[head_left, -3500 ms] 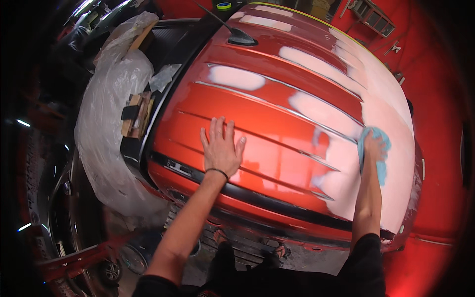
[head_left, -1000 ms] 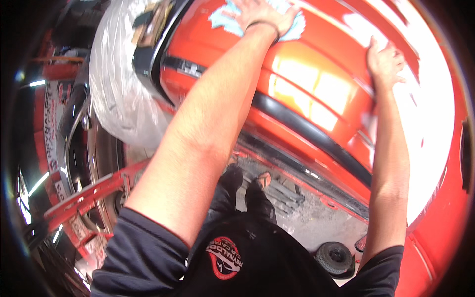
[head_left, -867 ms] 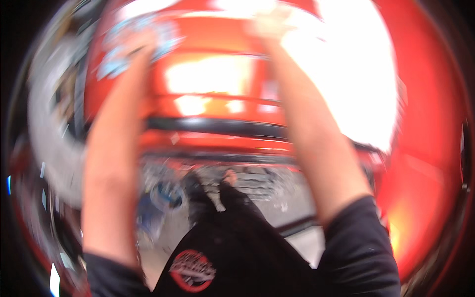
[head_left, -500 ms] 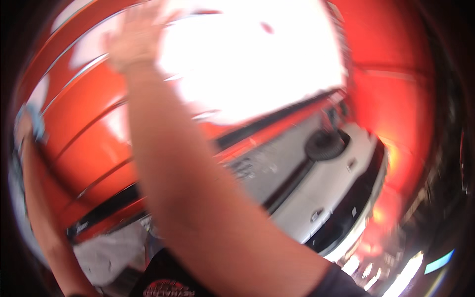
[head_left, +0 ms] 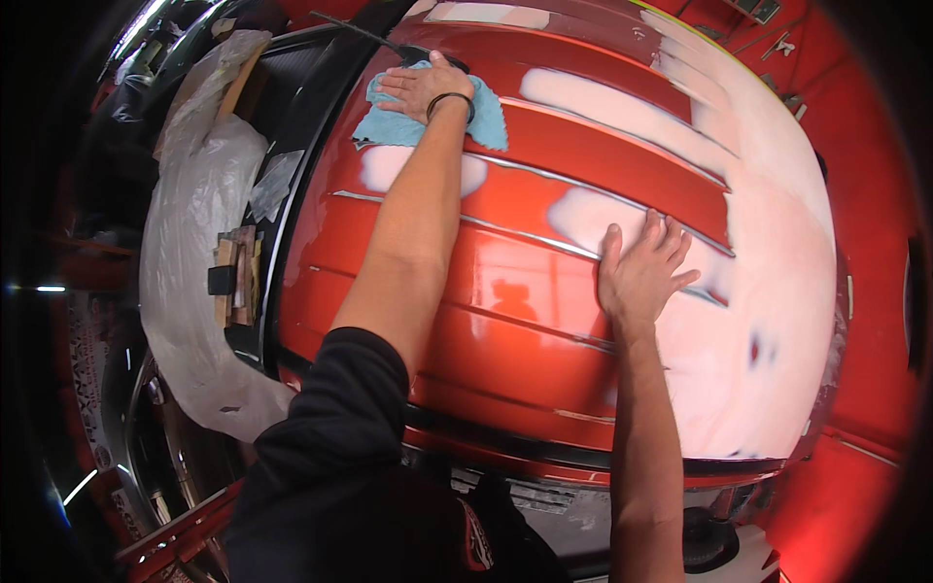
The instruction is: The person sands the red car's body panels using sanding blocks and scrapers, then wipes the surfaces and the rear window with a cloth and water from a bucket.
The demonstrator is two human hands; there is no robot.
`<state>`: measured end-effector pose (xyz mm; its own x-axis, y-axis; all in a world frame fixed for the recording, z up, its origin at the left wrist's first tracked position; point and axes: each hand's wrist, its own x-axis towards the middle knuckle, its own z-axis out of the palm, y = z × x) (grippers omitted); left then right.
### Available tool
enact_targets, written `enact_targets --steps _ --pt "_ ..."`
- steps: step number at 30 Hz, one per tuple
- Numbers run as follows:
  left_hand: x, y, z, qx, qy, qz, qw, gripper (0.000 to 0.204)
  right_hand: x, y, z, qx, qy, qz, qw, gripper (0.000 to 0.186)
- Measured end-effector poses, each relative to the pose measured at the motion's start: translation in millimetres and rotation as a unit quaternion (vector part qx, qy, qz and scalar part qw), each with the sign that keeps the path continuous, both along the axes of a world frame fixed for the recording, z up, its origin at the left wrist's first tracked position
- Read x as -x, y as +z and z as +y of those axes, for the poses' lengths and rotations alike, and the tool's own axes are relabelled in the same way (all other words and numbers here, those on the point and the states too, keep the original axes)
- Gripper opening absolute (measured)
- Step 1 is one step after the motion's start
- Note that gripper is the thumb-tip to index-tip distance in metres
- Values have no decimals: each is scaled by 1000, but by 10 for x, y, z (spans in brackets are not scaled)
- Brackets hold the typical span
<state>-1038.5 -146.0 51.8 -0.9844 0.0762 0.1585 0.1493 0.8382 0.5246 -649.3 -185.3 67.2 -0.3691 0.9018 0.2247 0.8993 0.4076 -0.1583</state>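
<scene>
Your left hand (head_left: 420, 89) pressed flat on the light blue cloth (head_left: 432, 124), far up the red car roof (head_left: 525, 330) beside the black antenna (head_left: 374, 37). Your right hand (head_left: 641, 272) lay empty, fingers spread, mid-roof, well apart from the cloth, touching hazy white polish residue (head_left: 768, 321).

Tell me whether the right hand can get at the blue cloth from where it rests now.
Probably yes. The right hand lies flat on the red car roof, apart from the blue cloth, which the left hand presses down. Only bare, hazy paint lies between, though it is a long reach.
</scene>
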Motion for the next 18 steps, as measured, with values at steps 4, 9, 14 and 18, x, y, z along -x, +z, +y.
enact_targets --steps 4,9,14,18 --pt "-587 -78 324 -3 -98 44 994 97 19 67 -10 16 -10 1 1000 74" --pt "-232 -30 292 -1 -72 63 995 104 17 88 2 38 -7 13 999 74" --pt "341 24 -10 -122 -41 90 988 113 92 65 -81 32 -9 -6 999 74" --pt "-168 61 -358 67 -190 56 978 104 63 92 -44 31 -11 -9 999 73"
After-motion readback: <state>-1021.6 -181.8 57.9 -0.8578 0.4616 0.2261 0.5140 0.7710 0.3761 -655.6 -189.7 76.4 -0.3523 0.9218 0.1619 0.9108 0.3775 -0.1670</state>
